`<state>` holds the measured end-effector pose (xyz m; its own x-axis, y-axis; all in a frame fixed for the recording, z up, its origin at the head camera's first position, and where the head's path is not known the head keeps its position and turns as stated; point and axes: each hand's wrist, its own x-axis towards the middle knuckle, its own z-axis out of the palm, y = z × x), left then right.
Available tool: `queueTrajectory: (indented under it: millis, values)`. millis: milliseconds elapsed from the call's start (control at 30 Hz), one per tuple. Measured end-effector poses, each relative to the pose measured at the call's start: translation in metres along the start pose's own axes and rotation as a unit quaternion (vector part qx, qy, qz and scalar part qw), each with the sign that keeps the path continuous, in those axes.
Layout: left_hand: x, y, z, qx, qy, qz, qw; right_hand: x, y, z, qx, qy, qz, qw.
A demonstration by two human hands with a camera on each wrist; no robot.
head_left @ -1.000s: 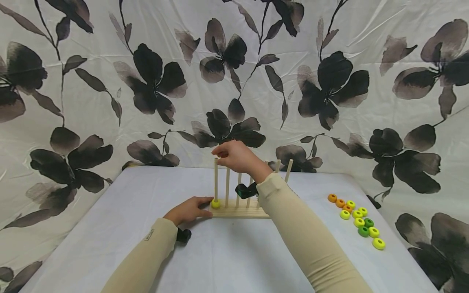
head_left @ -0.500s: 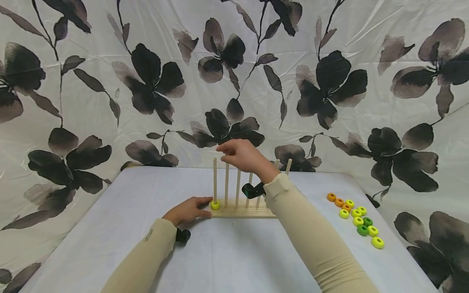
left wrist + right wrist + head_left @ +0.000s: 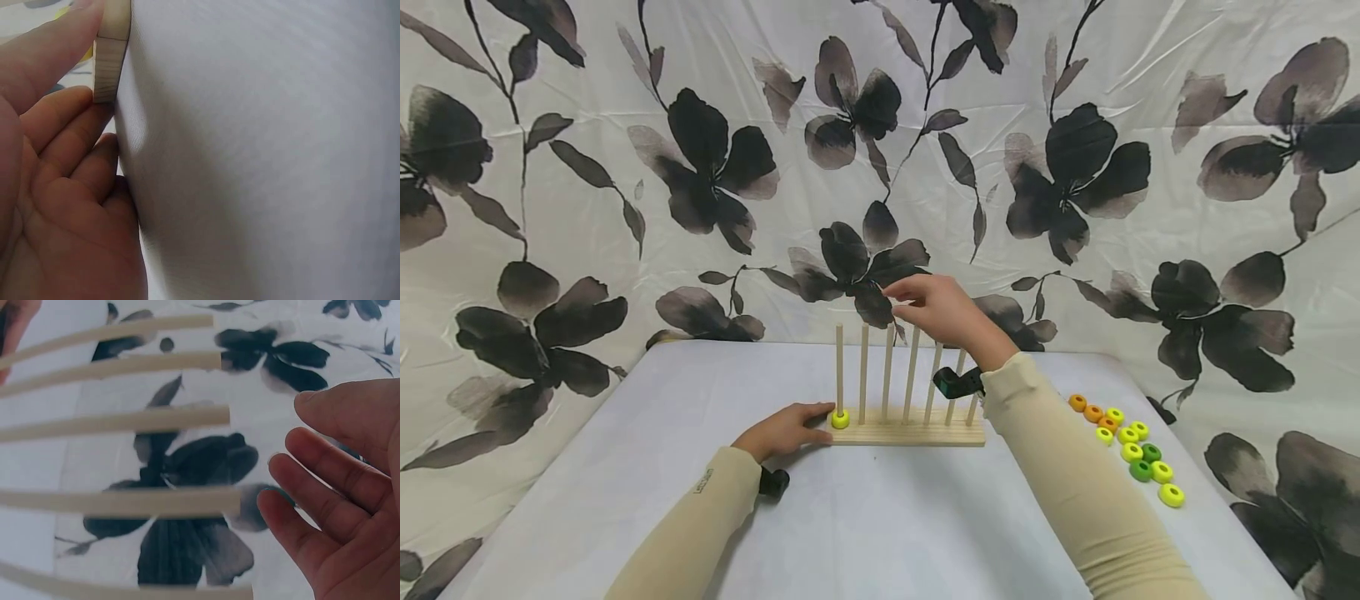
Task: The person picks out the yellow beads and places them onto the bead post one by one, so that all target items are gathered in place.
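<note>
A wooden peg stand (image 3: 917, 432) with several upright pegs sits on the table. One yellow ring (image 3: 840, 419) rests at the foot of its leftmost peg. My left hand (image 3: 785, 431) holds the stand's left end; in the left wrist view the thumb and fingers lie against the corner of the wooden base (image 3: 109, 69). My right hand (image 3: 943, 308) hangs above the peg tops with nothing in it. The right wrist view shows its fingers (image 3: 312, 494) relaxed and apart from the pegs (image 3: 181, 419).
Several loose rings in orange, yellow and green lie on the right side of the white table (image 3: 880, 517), among them a green ring (image 3: 1140, 471) and an orange ring (image 3: 1078, 402). A floral curtain (image 3: 880, 167) hangs behind the table.
My right hand has moved right, from above the leftmost peg to above the middle pegs, uncovering more of the stand. The left hand and the yellow ring stay put.
</note>
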<state>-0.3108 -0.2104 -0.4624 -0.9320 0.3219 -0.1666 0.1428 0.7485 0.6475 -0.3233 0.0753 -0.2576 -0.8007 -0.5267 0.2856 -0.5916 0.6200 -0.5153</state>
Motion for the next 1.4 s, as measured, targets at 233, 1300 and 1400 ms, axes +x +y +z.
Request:
queueTrajectory:
  millis: [233,1300,1400]
  values:
    - [0.002,-0.002,0.001,0.001,-0.003,-0.006,1.0,-0.011,0.016,-0.011,0.011,0.01,0.015,0.9998]
    - [-0.002,0.005,0.001,0.008,-0.004,-0.018,0.9998,-0.083,0.092,-0.034,0.034,0.076,0.121,0.9891]
    - [-0.002,0.006,0.0,0.011,-0.003,-0.014,0.9998,-0.091,0.099,-0.033,0.048,0.08,0.129,0.9873]
